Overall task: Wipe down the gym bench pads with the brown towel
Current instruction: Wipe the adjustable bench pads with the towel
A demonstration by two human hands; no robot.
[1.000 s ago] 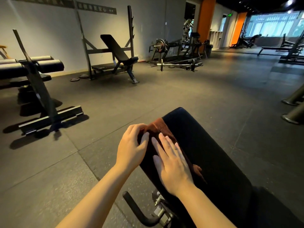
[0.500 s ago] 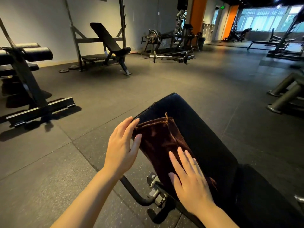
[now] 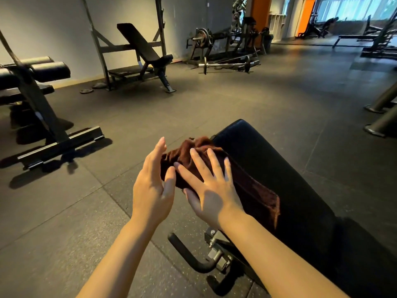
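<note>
Both hands sit at the towel (image 3: 255,190), bunched on the pad's (image 3: 285,168) left edge. Right hand (image 3: 211,190) presses it flat-fingered; left hand (image 3: 153,187), fingers straight, seems to steady the side. The pad's length runs up-left, ahead of the right hand.

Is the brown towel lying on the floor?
No, the brown towel lies bunched on the black bench pad under the right hand.

Single head cam, wide-angle, looks fwd and down; bench pad (image 3: 268,164) close below, gym floor (image 3: 214,100) beyond.
</note>
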